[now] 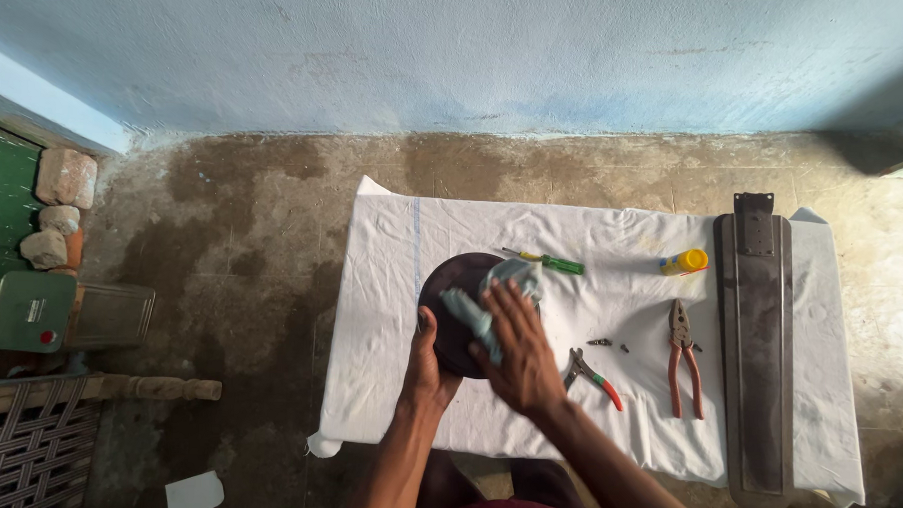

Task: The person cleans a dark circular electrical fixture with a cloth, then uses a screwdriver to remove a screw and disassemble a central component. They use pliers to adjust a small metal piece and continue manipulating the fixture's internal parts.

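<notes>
Gripping the dark round cover at its lower edge, the left hand steadies it while the right hand lies spread, pressing a pale cloth onto it.

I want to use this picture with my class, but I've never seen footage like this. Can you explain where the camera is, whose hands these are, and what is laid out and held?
There is one picture, taken by a camera worn on a person's head, looking down at their own bare hands; there is no machine.

A white cloth is spread on a concrete floor by a pale blue wall.

The left hand steadies a dark round dome-shaped part by its edge. The right hand presses a pale blue-grey rag on it.

On the cloth lie a green-handled screwdriver, a small yellow bottle, red-handled pliers, smaller pliers, a few screws and a long dark fan blade.
</notes>
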